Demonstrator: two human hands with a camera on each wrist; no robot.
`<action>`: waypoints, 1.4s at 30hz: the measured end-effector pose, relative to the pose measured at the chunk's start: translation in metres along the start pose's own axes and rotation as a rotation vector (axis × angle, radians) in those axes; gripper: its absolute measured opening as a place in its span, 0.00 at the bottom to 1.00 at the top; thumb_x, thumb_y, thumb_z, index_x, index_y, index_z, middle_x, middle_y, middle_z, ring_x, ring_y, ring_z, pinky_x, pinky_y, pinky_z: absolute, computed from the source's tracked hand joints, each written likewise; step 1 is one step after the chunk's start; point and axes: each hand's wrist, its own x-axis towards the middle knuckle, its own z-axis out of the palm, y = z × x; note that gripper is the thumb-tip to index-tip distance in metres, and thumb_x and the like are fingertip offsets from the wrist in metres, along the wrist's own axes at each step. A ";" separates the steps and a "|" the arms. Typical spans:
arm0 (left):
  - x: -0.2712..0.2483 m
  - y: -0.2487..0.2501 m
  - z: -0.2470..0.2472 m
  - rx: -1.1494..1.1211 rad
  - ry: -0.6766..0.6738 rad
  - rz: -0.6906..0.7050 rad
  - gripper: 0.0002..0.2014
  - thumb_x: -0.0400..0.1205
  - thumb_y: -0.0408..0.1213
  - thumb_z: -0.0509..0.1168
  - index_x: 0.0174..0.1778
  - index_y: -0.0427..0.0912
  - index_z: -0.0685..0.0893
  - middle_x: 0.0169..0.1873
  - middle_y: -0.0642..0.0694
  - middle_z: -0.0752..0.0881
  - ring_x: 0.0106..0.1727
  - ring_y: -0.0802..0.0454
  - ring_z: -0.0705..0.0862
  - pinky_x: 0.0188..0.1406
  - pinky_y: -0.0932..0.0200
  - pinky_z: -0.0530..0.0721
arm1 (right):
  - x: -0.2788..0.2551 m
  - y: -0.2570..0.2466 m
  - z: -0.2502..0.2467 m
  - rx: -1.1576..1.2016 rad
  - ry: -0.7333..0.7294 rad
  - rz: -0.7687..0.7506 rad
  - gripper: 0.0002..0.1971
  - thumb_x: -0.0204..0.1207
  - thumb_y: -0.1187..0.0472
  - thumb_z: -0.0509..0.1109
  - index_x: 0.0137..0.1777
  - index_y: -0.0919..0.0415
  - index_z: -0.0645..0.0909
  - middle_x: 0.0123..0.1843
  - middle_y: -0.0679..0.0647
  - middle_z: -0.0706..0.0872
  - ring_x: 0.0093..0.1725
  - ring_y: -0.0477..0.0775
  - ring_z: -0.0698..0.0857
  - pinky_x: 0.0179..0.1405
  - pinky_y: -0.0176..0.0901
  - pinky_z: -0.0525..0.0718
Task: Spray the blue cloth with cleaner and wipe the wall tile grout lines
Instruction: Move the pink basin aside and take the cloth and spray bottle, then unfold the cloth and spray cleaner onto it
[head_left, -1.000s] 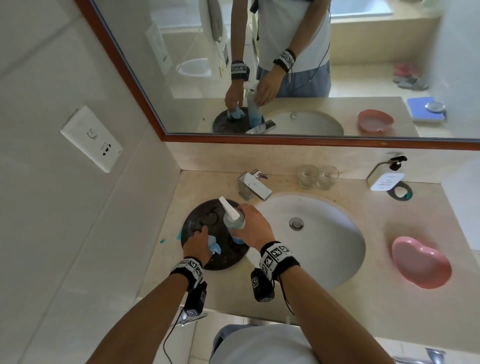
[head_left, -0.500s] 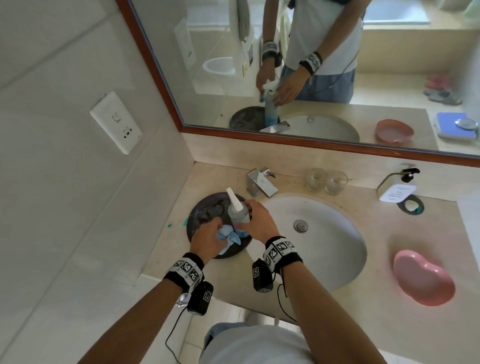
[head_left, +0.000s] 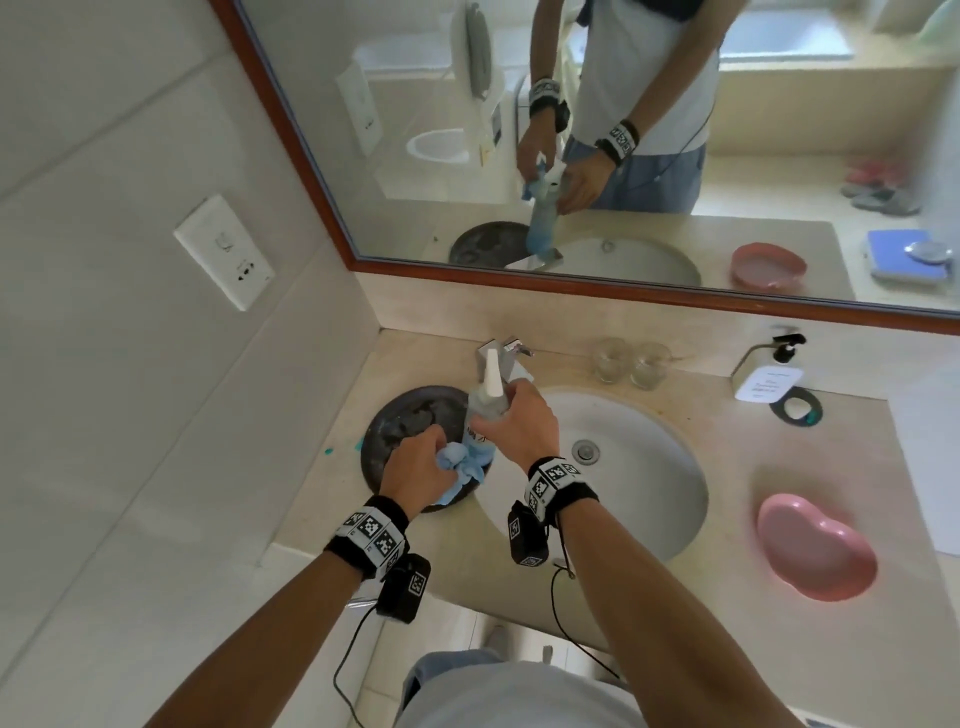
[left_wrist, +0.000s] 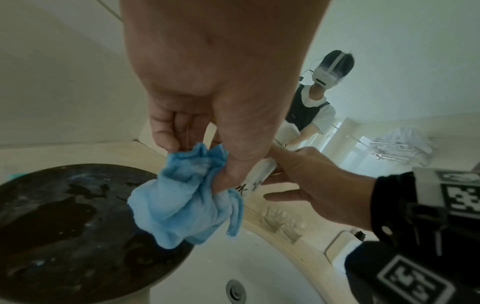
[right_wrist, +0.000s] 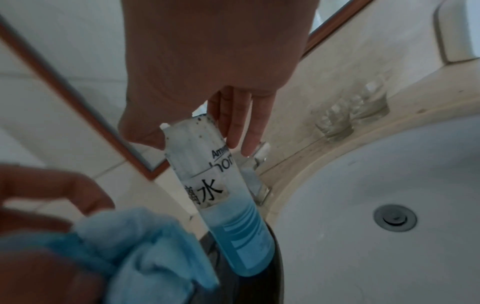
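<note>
My left hand (head_left: 415, 465) (left_wrist: 197, 148) pinches a crumpled blue cloth (head_left: 462, 462) (left_wrist: 187, 197) (right_wrist: 135, 242) in the air, over the dark round tray (head_left: 410, 421) (left_wrist: 64, 226). Just to its right, my right hand (head_left: 514, 421) (right_wrist: 207, 123) grips the clear spray bottle (head_left: 485, 402) (right_wrist: 221, 195) near its top. The bottle holds blue liquid in its lower part, and its white nozzle points up and away from me. Cloth and bottle are close together, almost touching. The grey tiled wall (head_left: 130, 364) with its grout lines rises on the left.
A white basin (head_left: 623, 467) and chrome tap (head_left: 506, 348) lie right of the tray on the beige counter (head_left: 779, 519). Two glasses (head_left: 631, 361), a soap dispenser (head_left: 769, 371) and a pink dish (head_left: 815, 548) stand further right. A wall socket (head_left: 223, 252) is on the left; the mirror (head_left: 623, 130) is ahead.
Both hands have risen from the tray. The left hand has lifted the cloth off the tray, and the right hand has raised the bottle beside it.
</note>
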 end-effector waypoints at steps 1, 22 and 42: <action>0.001 0.008 0.003 0.002 -0.008 0.005 0.10 0.80 0.37 0.73 0.46 0.44 0.76 0.39 0.44 0.86 0.44 0.40 0.86 0.41 0.48 0.84 | 0.000 0.004 -0.012 0.036 0.031 0.006 0.33 0.65 0.32 0.80 0.60 0.52 0.76 0.50 0.46 0.86 0.45 0.49 0.87 0.40 0.46 0.83; 0.030 0.165 0.078 -0.175 -0.149 0.155 0.13 0.75 0.37 0.80 0.47 0.47 0.81 0.40 0.47 0.88 0.43 0.45 0.89 0.42 0.50 0.89 | 0.004 0.189 -0.258 0.088 0.460 0.334 0.28 0.67 0.59 0.87 0.56 0.65 0.72 0.50 0.58 0.84 0.47 0.61 0.85 0.44 0.46 0.77; 0.015 0.271 0.162 -0.827 -0.382 -0.222 0.18 0.77 0.27 0.80 0.60 0.34 0.83 0.49 0.36 0.90 0.44 0.44 0.89 0.47 0.50 0.90 | -0.076 0.210 -0.234 0.731 -0.081 0.542 0.20 0.81 0.39 0.76 0.66 0.47 0.80 0.66 0.57 0.86 0.63 0.59 0.88 0.57 0.61 0.93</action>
